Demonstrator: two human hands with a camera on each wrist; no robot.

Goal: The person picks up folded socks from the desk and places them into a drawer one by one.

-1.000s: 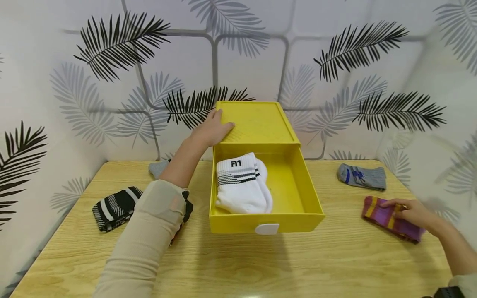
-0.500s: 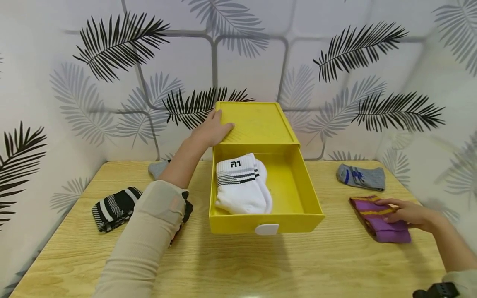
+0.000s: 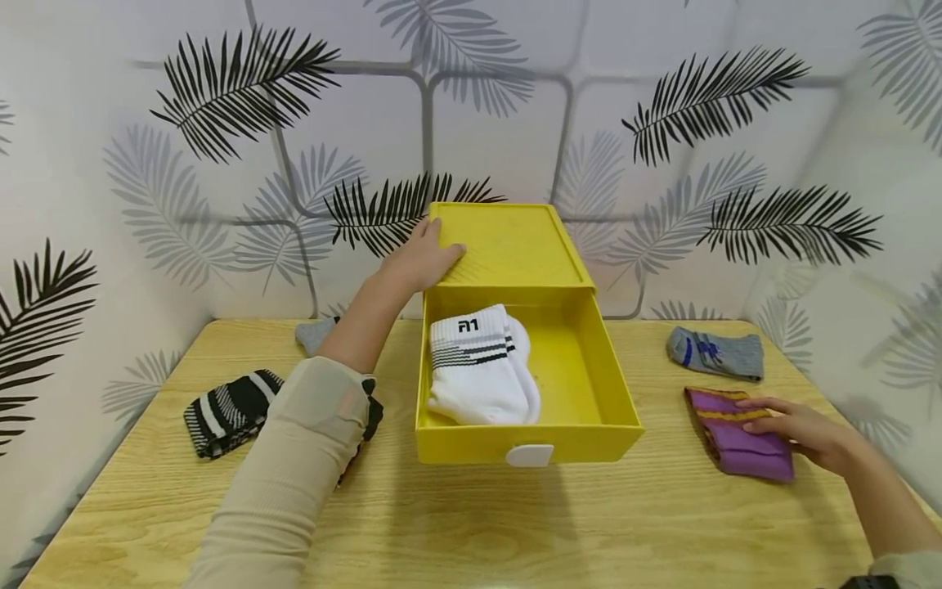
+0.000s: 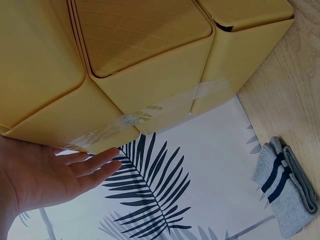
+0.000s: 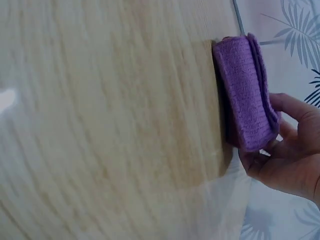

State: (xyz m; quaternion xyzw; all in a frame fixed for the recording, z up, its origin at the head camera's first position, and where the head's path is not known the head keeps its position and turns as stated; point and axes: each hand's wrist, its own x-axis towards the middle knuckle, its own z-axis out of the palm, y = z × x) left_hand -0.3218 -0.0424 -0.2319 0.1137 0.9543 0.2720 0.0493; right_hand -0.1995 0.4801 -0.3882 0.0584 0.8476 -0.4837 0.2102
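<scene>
A yellow drawer box (image 3: 508, 241) stands at the back of the wooden table (image 3: 515, 523), its drawer (image 3: 614, 388) pulled out. A folded pair of white socks (image 3: 482, 368) lies in the drawer's left half. My left hand (image 3: 423, 258) rests flat on the box's top left corner with straight fingers; in the left wrist view the left hand (image 4: 47, 175) lies against the box (image 4: 140, 60). My right hand (image 3: 787, 419) holds a folded purple sock (image 3: 736, 442) on the table right of the drawer. In the right wrist view the right hand (image 5: 292, 150) pinches the purple sock (image 5: 247, 90) at its end.
A grey sock with blue marks (image 3: 714, 353) lies behind the purple one. A black-and-white striped sock (image 3: 228, 409) lies at the left, and a grey sock (image 3: 312, 334) shows behind my left arm. Walls close in at the back and both sides.
My right hand has drawn the purple sock left toward the drawer and turned it, so it lies lengthwise with less of its yellow stripes showing. The left hand has stayed put.
</scene>
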